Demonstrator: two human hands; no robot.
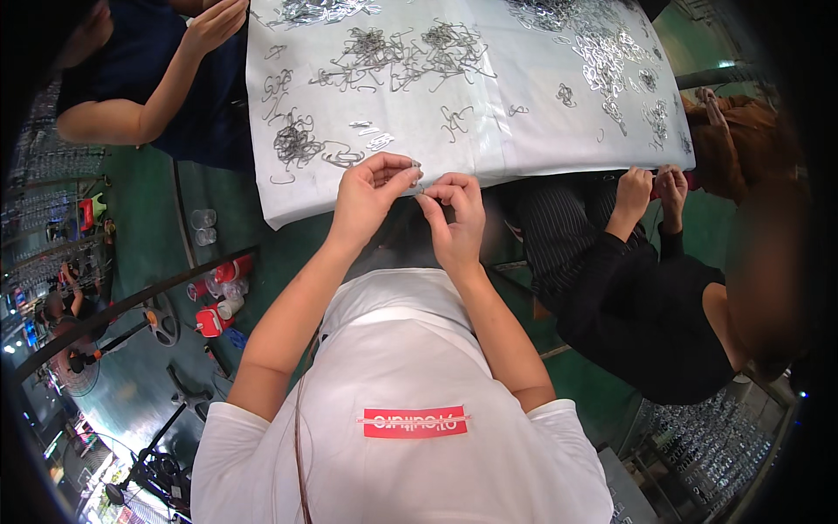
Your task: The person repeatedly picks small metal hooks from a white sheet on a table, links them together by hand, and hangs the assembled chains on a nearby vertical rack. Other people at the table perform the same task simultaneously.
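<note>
Over the near edge of the white-covered table (515,148), my left hand (371,194) and my right hand (456,218) almost meet, fingertips pinched. Between them is a small grey metal piece (418,187); its shape is mostly hidden by the fingers. Just beyond my left hand lie several bright flat metal pieces (379,141) and some dark bent wire hooks (342,157). A tangled heap of similar hooks (295,141) sits to their left. Farther back spreads a wide pile of grey wire hooks (371,48).
Shiny metal pieces (607,65) lie in a pile at the table's far right. A person in black (646,306) works on my right, hands at the table edge; another in dark clothes (205,96) is at the left. A red container (211,320) stands on the green floor.
</note>
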